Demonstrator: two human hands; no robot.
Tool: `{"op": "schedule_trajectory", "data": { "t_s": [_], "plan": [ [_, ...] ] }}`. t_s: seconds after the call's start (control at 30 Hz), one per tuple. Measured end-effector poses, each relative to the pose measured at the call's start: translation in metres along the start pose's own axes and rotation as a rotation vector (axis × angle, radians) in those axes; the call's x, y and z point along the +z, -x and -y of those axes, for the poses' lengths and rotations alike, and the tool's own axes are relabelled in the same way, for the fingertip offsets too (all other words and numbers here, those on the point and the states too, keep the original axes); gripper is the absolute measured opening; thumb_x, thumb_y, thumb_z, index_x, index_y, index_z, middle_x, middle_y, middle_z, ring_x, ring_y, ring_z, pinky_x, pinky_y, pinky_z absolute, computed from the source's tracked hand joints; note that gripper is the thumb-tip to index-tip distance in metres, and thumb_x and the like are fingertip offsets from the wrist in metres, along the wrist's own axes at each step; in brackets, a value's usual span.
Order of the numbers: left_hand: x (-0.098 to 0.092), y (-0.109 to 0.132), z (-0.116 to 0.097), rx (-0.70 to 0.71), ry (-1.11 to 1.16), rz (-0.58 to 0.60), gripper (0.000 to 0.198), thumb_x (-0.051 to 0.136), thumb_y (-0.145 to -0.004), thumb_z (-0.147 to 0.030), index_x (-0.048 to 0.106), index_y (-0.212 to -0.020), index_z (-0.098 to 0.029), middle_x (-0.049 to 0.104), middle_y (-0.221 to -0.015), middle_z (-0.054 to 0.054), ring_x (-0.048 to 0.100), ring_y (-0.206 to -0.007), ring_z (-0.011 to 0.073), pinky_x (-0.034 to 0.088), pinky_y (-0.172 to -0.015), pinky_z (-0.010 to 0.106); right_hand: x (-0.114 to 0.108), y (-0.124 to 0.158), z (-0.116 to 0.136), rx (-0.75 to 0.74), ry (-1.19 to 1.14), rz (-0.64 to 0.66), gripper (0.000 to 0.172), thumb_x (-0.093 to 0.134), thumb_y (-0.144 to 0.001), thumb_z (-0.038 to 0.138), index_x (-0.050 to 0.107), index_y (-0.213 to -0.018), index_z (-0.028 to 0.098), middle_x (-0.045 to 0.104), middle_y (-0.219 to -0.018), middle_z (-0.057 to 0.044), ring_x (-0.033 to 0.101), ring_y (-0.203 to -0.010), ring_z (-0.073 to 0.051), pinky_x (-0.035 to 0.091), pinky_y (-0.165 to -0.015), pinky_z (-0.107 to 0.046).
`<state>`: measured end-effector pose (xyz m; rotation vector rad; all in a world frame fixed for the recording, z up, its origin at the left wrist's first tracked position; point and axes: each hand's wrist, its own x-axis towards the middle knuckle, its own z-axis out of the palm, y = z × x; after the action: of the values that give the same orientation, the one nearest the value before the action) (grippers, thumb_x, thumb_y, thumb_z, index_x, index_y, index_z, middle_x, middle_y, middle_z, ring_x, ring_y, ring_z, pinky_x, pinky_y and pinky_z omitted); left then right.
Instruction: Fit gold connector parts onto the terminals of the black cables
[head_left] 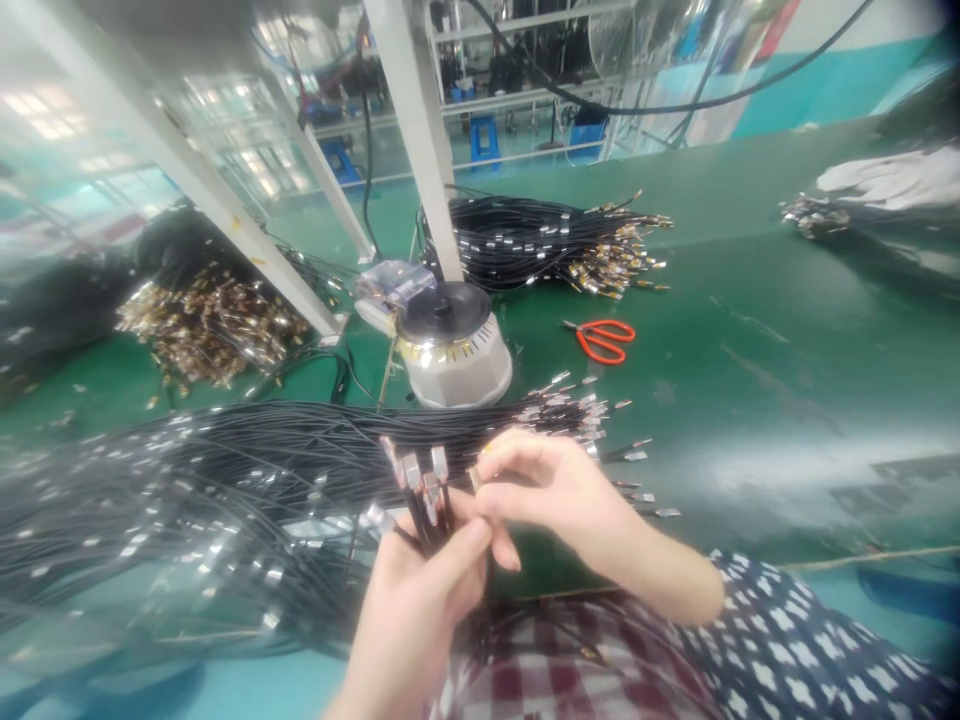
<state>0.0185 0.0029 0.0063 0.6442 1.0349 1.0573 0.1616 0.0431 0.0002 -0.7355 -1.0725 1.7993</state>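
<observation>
Low in the middle of the head view, my left hand (435,580) is closed round several black cables (426,520), their pale metal-tipped ends standing up above the thumb. Just right of them, my right hand (547,490) pinches a small connector end (474,478) between thumb and forefinger, close to the left fingertips. Whether that end belongs to one of the held cables is hidden by the fingers. Behind both hands lies a long bundle of black cables (300,440), its silvery ends pointing right.
A white round feeder with a black top (454,350) stands beyond the hands. Orange-handled scissors (606,340) lie right of it. More cable bundles rest at the back (517,235) and left (217,325). White metal posts (420,130) rise from the green table (720,400).
</observation>
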Motion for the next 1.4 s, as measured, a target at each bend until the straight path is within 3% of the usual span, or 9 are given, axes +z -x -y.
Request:
{"op": "schedule_trajectory", "data": {
  "t_s": [0.23,0.4,0.57,0.67,0.77,0.87,1.03,1.27,1.4],
  "plan": [
    [-0.003,-0.001,0.0,-0.096,0.04,0.072,0.024,0.081,-0.07,-0.031,0.066,-0.07,-0.013,0.067,-0.056,0.005,0.022,-0.033,-0.0019,0.014,-0.037,0.015,-0.02,-0.007,0.003,0.092,-0.101,0.245,0.021,0.076,-0.076,0.036,0.07,-0.074,0.016,0.062,-0.094,-0.002,0.061,-0.061,-0.01,0.05,-0.058,-0.026],
    [0.0,-0.005,0.001,0.005,0.011,0.054,0.022,0.076,-0.076,-0.034,0.069,-0.087,-0.015,0.071,-0.073,0.007,0.028,-0.032,-0.0021,0.018,-0.036,0.016,-0.02,-0.014,0.009,-0.078,0.251,0.023,0.027,0.063,-0.087,0.042,0.07,-0.078,0.017,0.063,-0.084,-0.002,0.06,-0.082,-0.014,0.048,-0.079,-0.027],
    [0.002,-0.006,0.004,0.021,-0.022,0.041,0.024,0.071,-0.081,-0.038,0.068,-0.085,-0.014,0.068,-0.066,0.005,0.034,-0.029,-0.0001,0.021,-0.034,0.017,-0.007,-0.016,0.013,-0.147,0.321,-0.084,0.023,0.07,-0.081,0.04,0.065,-0.074,0.019,0.061,-0.081,-0.001,0.061,-0.078,-0.016,0.05,-0.075,-0.031],
    [0.004,-0.005,0.002,0.073,-0.004,-0.048,0.026,0.069,-0.082,-0.038,0.071,-0.083,-0.012,0.07,-0.067,0.007,0.049,-0.031,0.0069,0.033,-0.035,0.02,-0.008,-0.016,0.015,-0.179,0.351,-0.071,0.022,0.067,-0.083,0.033,0.064,-0.068,0.018,0.061,-0.084,-0.002,0.059,-0.081,-0.016,0.048,-0.078,-0.03],
    [0.005,-0.005,0.0,0.147,0.051,-0.194,0.023,0.076,-0.076,-0.034,0.074,-0.077,-0.011,0.07,-0.066,0.007,0.062,-0.05,0.015,0.049,-0.05,0.025,-0.014,-0.014,0.02,-0.178,0.379,-0.025,0.016,0.066,-0.083,0.026,0.066,-0.07,0.018,0.062,-0.086,-0.002,0.059,-0.084,-0.015,0.047,-0.08,-0.03],
    [0.005,-0.005,0.002,0.147,0.039,-0.24,0.022,0.081,-0.07,-0.032,0.075,-0.073,-0.011,0.066,-0.061,0.004,0.058,-0.054,0.0121,0.046,-0.051,0.022,-0.018,-0.012,0.028,-0.166,0.473,0.02,0.015,0.065,-0.083,0.021,0.066,-0.068,0.018,0.063,-0.086,-0.002,0.06,-0.085,-0.016,0.047,-0.082,-0.031],
    [0.003,-0.003,0.008,0.115,-0.131,-0.134,0.022,0.082,-0.068,-0.03,0.075,-0.08,-0.013,0.065,-0.056,0.003,0.052,-0.05,0.0107,0.042,-0.049,0.021,-0.016,-0.009,0.034,-0.145,0.613,0.044,0.016,0.066,-0.082,0.018,0.065,-0.066,0.017,0.066,-0.084,-0.002,0.063,-0.084,-0.016,0.048,-0.082,-0.031],
    [0.008,-0.001,0.004,0.163,-0.092,-0.159,0.023,0.077,-0.075,-0.026,0.069,-0.093,-0.013,0.062,-0.053,0.001,0.051,-0.045,0.0101,0.039,-0.046,0.02,-0.019,-0.006,0.023,-0.154,0.415,-0.085,0.012,0.065,-0.086,0.025,0.054,-0.088,0.02,0.066,-0.087,-0.002,0.063,-0.083,-0.015,0.05,-0.079,-0.03],
    [0.008,0.0,0.005,0.168,-0.09,-0.17,0.03,0.076,-0.077,-0.024,0.065,-0.104,-0.015,0.063,-0.056,-0.001,0.052,-0.046,0.0097,0.041,-0.048,0.02,-0.023,-0.004,0.027,-0.123,0.418,-0.02,0.022,0.07,-0.082,0.027,0.049,-0.087,0.02,0.064,-0.079,0.001,0.06,-0.07,-0.012,0.048,-0.066,-0.026]
  ]
}}
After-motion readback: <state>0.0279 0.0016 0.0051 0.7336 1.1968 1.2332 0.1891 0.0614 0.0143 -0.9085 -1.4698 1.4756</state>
